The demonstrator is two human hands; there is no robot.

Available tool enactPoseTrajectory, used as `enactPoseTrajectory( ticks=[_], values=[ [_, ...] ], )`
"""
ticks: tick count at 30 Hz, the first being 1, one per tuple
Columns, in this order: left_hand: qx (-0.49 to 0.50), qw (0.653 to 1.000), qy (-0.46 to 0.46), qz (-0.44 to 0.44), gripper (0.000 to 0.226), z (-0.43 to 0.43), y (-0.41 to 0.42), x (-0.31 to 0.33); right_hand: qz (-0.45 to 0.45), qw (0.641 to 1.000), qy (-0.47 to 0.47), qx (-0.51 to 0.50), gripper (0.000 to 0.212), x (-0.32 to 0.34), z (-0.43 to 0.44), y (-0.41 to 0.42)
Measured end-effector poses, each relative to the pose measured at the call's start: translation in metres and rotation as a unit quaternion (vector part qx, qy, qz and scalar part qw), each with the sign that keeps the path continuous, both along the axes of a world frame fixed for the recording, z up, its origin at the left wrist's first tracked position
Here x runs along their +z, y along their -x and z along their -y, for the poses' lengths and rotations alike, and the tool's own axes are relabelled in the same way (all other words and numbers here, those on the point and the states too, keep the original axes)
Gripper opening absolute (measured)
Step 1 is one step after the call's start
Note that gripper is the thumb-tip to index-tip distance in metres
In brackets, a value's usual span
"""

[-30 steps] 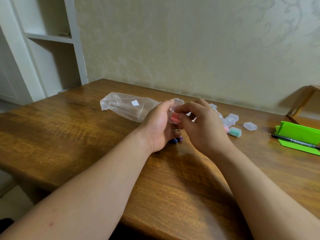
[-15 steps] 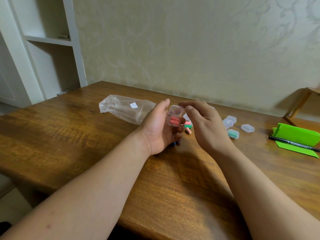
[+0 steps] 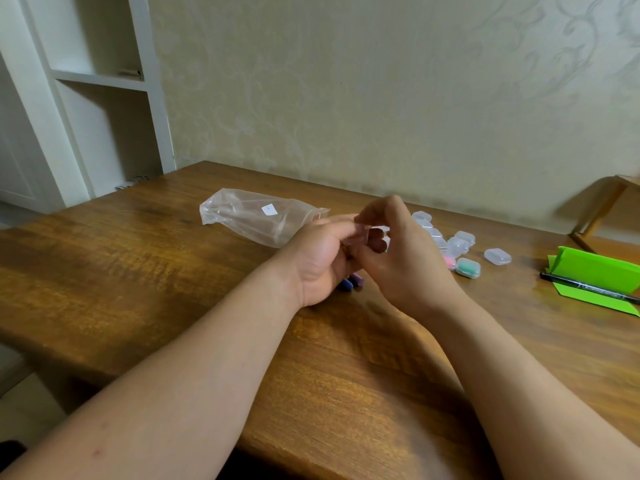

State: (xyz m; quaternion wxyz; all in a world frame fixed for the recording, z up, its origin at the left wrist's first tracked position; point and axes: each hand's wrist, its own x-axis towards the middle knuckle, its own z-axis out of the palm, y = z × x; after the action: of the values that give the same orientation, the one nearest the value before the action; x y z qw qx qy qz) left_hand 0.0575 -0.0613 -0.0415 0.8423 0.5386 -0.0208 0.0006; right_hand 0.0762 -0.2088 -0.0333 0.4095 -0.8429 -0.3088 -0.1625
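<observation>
Seemingly the left hand (image 3: 322,261) cups a small clear plastic case (image 3: 374,237), the right hand (image 3: 407,261) pinching its top; light, stiff, slippery, best held by its sides.

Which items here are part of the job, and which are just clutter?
In use: left hand, right hand, small clear case between them, purple earplugs, spare clear cases, green-filled case.
Lying about: plastic bag, green card, black pen.
</observation>
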Motion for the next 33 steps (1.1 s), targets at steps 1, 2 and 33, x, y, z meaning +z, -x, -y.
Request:
enactPoseTrajectory(
  ticks=[1, 2, 33],
  values=[
    [0.015, 1.0, -0.012, 0.004, 0.026, 0.001, -0.001, -0.001, 0.004, 1.0, 0.008, -0.007, 0.029, -0.001, 0.0, -0.001],
    [0.026, 0.999, -0.023, 0.006, 0.027, 0.002, -0.001, -0.002, 0.007, 1.0, 0.019, -0.01, 0.032, -0.001, 0.001, -0.001],
    [0.106, 0.97, -0.217, 0.013, 0.035, 0.013, 0.01, 0.005, 0.01, 0.993, 0.115, -0.002, 0.028, 0.01, 0.016, -0.017]
  ],
)
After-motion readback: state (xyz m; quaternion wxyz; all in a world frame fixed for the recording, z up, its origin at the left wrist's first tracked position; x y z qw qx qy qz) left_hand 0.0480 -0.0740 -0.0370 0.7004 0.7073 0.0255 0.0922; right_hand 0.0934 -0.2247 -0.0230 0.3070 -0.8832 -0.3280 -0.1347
